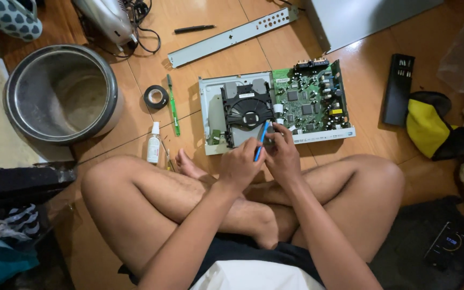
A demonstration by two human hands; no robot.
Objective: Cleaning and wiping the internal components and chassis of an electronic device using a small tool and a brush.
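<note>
floor: glossy wood | pot: brushed metal | drive: matt black plastic

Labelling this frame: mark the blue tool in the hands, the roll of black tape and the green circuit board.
blue tool [262, 138]: head view, on the shaft between the two hands.
roll of black tape [156, 97]: head view, on the ring's wall.
green circuit board [310, 99]: head view, on the board's middle.

steel pot, tape roll; white bottle
</note>
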